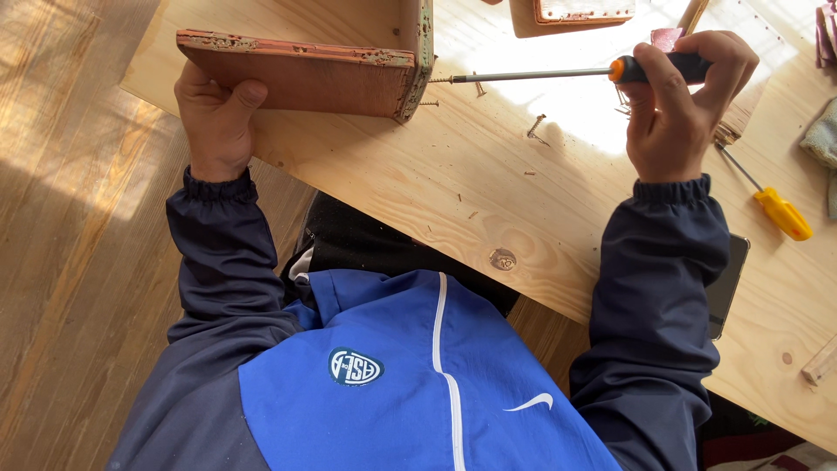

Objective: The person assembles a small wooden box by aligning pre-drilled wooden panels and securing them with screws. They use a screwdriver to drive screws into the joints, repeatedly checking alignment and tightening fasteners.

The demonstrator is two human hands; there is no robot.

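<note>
Head view: worn reddish-brown wooden box (296, 74), chipped edges, gripped by left fingers (248, 92); right fingers (671, 74) clasp screwdriver (558, 74).

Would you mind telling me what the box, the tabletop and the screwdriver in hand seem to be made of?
Box: wood boards, reddish-brown paint chipped along the edges. Tabletop: pale, unpainted softwood, probably pine, with visible grain and a knot. Screwdriver: shiny metal shaft, likely steel; orange and black handle, apparently plastic, held in the right hand.

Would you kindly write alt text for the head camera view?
A right hand drives a long screwdriver into the side of a reddish wooden box, which the left hand steadies on a pale wooden table. Loose screws lie nearby.
</note>
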